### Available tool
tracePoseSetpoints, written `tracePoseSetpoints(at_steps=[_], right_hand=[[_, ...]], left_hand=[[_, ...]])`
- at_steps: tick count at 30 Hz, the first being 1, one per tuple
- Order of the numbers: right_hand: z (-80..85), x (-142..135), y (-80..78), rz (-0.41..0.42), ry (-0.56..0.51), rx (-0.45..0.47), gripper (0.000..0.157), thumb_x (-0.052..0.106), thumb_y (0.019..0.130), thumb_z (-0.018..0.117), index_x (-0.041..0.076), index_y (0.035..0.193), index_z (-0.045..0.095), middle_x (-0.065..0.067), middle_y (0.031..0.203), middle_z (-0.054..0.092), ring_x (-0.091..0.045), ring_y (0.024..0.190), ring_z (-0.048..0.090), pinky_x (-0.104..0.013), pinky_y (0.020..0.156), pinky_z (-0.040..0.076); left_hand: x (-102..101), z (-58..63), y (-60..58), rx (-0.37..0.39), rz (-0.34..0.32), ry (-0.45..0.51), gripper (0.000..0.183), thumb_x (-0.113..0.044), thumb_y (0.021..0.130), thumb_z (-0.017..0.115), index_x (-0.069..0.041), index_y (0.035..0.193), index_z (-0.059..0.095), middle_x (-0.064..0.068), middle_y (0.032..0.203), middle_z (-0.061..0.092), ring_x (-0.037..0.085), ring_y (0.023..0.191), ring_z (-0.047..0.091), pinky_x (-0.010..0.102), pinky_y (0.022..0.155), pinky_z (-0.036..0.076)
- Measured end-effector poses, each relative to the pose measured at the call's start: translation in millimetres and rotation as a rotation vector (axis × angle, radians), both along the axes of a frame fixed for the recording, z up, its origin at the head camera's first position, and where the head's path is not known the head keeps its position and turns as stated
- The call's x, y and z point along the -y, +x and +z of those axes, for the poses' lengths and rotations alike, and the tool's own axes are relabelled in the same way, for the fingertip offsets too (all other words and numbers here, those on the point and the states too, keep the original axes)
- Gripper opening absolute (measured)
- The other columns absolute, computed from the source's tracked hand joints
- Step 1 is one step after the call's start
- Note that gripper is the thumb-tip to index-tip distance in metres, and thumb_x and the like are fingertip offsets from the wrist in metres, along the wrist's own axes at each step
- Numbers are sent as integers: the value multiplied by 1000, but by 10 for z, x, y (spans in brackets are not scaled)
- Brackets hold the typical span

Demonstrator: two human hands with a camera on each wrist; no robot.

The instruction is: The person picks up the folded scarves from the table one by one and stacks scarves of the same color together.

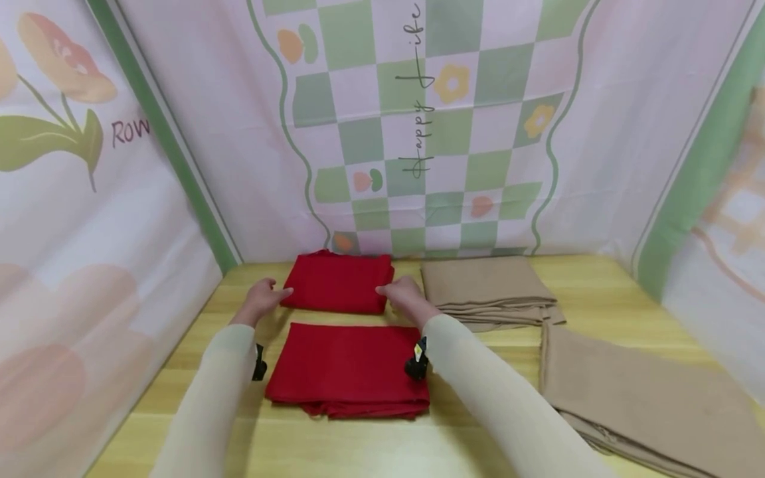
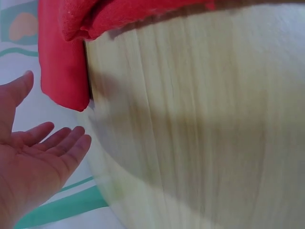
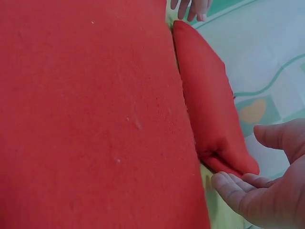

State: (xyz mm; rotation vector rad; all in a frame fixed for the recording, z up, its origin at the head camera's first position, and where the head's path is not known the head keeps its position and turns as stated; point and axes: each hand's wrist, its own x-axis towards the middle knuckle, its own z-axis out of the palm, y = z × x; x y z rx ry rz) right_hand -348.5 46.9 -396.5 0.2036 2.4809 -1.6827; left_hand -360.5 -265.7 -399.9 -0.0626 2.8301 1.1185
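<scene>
Two folded red cloths lie one behind the other on the table. At the left edge of the far red cloth (image 1: 337, 284) is my left hand (image 1: 261, 301), its thumb spread from loosely bent fingers; the left wrist view shows a small gap between hand (image 2: 38, 162) and cloth (image 2: 63, 71). By the opposite edge my right hand (image 1: 408, 297) has its thumb apart from its fingers. In the right wrist view its fingertips (image 3: 221, 181) are at the cloth's lower corner, and I cannot tell whether they touch. The near red cloth (image 1: 349, 365) lies beneath my wrists.
To the right lie a folded beige cloth (image 1: 484, 279) at the back and a larger beige one (image 1: 651, 398) nearer the front. Printed fabric walls (image 1: 370, 219) enclose the wooden table (image 1: 335, 451) at the back and both sides.
</scene>
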Motion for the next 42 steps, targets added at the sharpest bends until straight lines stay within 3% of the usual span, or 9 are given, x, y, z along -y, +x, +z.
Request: tracePoseSetpoints(at_steps=[4, 6, 8, 11, 20, 27, 33, 37, 42], right_hand=[[-24, 18, -25, -27, 4, 26, 32, 18, 90, 68, 9, 71, 44, 1, 57, 37, -12, 50, 38, -25, 47, 31], [-45, 20, -28, -29, -38, 35, 22, 16, 91, 67, -2, 94, 53, -6, 72, 52, -17, 63, 54, -25, 57, 44], [-71, 22, -32, -18, -116, 48, 41, 12, 92, 65, -11, 121, 48, -18, 97, 60, -26, 86, 63, -29, 73, 52], [-101, 19, -38, 7, -220, 65, 60, 8, 94, 63, -15, 139, 31, -28, 131, 50, -36, 117, 55, -37, 93, 50], [-126, 52, -69, 2, -204, 58, 50, 9, 95, 63, -12, 134, 40, -26, 127, 53, -33, 115, 56, -38, 93, 49], [-200, 78, -166, -38, -79, 33, 17, 7, 90, 67, -4, 98, 56, -12, 88, 57, -21, 82, 59, -31, 72, 55], [-236, 51, -174, -21, -19, 12, 21, 3, 88, 68, 4, 75, 52, -5, 73, 50, -17, 62, 53, -27, 60, 50], [-242, 21, -178, -11, 62, 1, 17, 5, 87, 69, 3, 76, 57, -6, 72, 55, -16, 59, 53, -26, 60, 46], [-250, -1, -194, -5, 64, 2, 9, 4, 86, 69, -1, 80, 63, -7, 73, 58, -16, 58, 55, -26, 58, 47]], left_hand=[[-6, -9, -24, 39, 1, 19, 69, -29, 100, 54, 16, 144, 24, 35, 145, 31, 46, 132, 34, 53, 105, 35], [-8, -20, -30, 52, -4, 23, 69, -29, 101, 53, 17, 143, 24, 35, 145, 31, 46, 132, 34, 53, 105, 35], [-13, -30, -37, 66, -11, 37, 69, -28, 101, 53, 18, 143, 24, 35, 145, 30, 46, 132, 34, 53, 105, 35], [-28, -35, -46, 74, -20, 51, 68, -27, 101, 53, 18, 143, 25, 35, 146, 30, 46, 132, 33, 53, 106, 35], [-63, -56, -78, 58, -6, 52, 61, -25, 101, 52, 19, 139, 32, 36, 140, 38, 44, 124, 45, 51, 101, 41], [-72, -50, -75, 8, 6, 19, 49, -21, 101, 53, 17, 130, 48, 32, 123, 54, 38, 105, 58, 46, 88, 49], [-66, -72, -92, -3, 44, 26, 38, -23, 99, 56, 11, 114, 61, 17, 88, 63, 21, 70, 58, 34, 67, 50], [-62, -78, -102, -7, 71, 42, 32, -22, 98, 58, 8, 106, 65, 9, 74, 59, 13, 58, 51, 29, 59, 47], [-55, -70, -70, -9, 107, 52, 31, -20, 97, 59, 10, 103, 67, 12, 77, 62, 14, 57, 52, 31, 60, 50]])
